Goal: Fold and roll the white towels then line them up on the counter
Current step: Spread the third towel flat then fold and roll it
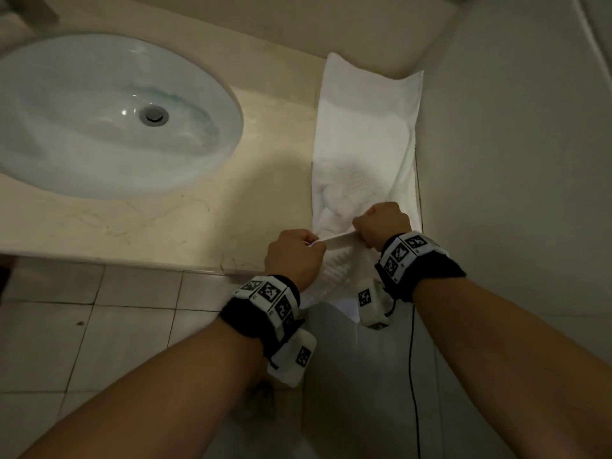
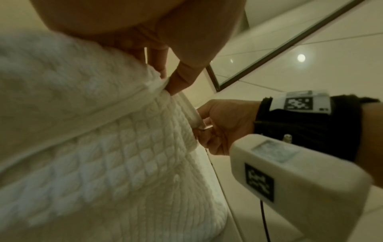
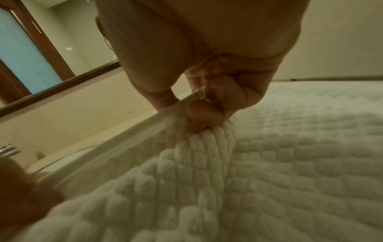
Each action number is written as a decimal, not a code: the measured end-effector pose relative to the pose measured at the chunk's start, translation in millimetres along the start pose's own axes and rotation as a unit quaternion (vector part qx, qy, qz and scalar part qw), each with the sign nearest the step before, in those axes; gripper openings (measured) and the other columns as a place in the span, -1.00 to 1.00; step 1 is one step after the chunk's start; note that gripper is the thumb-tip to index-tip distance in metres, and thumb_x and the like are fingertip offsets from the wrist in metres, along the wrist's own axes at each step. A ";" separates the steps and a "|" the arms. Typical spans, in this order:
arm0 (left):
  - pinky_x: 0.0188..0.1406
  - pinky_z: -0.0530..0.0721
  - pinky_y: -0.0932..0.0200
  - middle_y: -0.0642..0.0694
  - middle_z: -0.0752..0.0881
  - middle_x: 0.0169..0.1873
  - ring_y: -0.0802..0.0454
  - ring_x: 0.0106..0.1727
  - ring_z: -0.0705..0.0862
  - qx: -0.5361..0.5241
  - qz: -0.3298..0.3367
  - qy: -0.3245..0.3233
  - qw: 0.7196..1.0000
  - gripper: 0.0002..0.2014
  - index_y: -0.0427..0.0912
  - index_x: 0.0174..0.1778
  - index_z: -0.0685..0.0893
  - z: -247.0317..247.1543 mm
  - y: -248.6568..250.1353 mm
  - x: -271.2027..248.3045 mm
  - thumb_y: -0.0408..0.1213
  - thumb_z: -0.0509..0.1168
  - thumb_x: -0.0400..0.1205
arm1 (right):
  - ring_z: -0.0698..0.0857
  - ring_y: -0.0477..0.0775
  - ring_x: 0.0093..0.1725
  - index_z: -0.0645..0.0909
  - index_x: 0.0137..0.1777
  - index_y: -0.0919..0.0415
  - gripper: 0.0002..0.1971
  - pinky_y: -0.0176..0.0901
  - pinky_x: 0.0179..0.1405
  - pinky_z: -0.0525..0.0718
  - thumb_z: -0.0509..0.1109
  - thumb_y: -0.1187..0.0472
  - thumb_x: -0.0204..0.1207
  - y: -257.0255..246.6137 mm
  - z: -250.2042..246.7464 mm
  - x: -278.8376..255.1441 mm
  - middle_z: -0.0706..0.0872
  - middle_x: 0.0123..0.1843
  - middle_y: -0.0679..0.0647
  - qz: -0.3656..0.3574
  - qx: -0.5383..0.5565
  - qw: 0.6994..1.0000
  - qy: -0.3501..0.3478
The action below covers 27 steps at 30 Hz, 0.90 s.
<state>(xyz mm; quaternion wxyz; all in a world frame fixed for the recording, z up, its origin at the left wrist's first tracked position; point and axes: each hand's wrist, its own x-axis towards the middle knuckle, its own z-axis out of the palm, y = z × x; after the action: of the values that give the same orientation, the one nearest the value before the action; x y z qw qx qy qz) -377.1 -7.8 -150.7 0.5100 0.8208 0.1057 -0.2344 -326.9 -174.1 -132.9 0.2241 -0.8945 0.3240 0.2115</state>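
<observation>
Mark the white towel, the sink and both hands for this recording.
white towel (image 1: pixel 364 127), head view, flat middle of the strip.
sink (image 1: pixel 82 127), head view, bare basin wall.
left hand (image 1: pixel 293 255), head view, back of hand.
right hand (image 1: pixel 384 223), head view, knuckles.

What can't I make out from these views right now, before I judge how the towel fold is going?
- Head view: the towel end hanging off the counter is hidden behind the left hand and right hand.
- Head view: both hands' fingers are curled out of sight under the knuckles.
- Left wrist view: the towel's near part is blurred.
- Right wrist view: the left hand is a blur at the frame's lower left edge.
- No other towels are in frame.
</observation>
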 end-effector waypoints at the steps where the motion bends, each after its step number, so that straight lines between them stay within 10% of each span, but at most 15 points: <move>1: -0.08 0.65 0.17 -0.06 0.82 -0.19 -0.12 -0.04 0.78 0.004 0.000 0.000 1.000 -0.92 0.05 -0.20 0.77 1.3 -0.4 -4.2 -0.15 0.38 0.57 | 0.78 0.31 -0.05 0.69 0.03 0.34 -0.55 -0.02 -0.05 0.80 0.31 0.06 0.22 0.8 -1.9 -2.2 0.79 -0.01 0.28 -0.003 -0.006 1.000 -0.002; 9: -0.04 0.56 0.09 -0.15 0.76 0.13 -0.18 0.12 0.72 0.327 0.092 -0.026 0.940 -0.66 -0.05 0.29 0.66 16.2 -27.1 -49.9 -0.07 0.22 0.63 | 0.61 0.22 -0.07 0.62 0.07 0.36 -0.78 -0.15 -0.11 0.55 0.22 0.29 0.55 19.5 -15.7 -10.8 0.63 0.00 0.21 -0.006 -0.036 0.999 0.037; 18: -0.35 0.45 0.18 -0.04 0.56 -0.49 -0.04 -0.35 0.58 0.090 0.044 -0.188 0.977 -0.65 -0.10 -0.53 0.52 66.2 -21.0 -63.8 -0.33 0.23 0.63 | 0.65 0.34 0.24 0.55 0.28 0.38 -0.71 -0.09 -0.06 0.44 0.20 0.26 0.66 50.0 -26.4 -18.0 0.63 0.32 0.31 -0.004 -0.088 0.992 0.094; 24: -0.21 0.55 -0.03 -0.12 0.57 -0.45 -0.05 -0.28 0.56 -0.106 -0.017 -0.239 0.965 -0.66 -0.06 -0.53 0.52 114.1 -33.0 -58.3 -0.27 0.29 0.61 | 0.65 0.34 0.28 0.58 0.26 0.37 -0.73 -0.08 -0.05 0.49 0.21 0.22 0.69 80.9 -35.0 -19.5 0.66 0.28 0.30 0.006 -0.117 0.985 0.130; 27: -0.03 0.64 0.04 -0.12 0.76 -0.08 -0.09 -0.03 0.71 -0.275 -0.138 -0.252 0.917 -0.82 -0.18 0.03 0.76 126.4 -33.3 -52.0 -0.27 0.25 0.74 | 0.68 0.24 0.09 0.62 0.11 0.26 -0.80 -0.16 -0.15 0.43 0.24 0.19 0.63 88.4 -31.1 -15.8 0.69 0.20 0.22 -0.003 -0.133 0.983 0.124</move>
<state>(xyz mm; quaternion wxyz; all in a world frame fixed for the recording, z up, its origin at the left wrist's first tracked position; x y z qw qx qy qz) -471.0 -101.2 -198.1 0.6879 0.5392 0.1460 -0.4635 -390.3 -244.2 -122.7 0.0619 -0.9366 0.3156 0.1390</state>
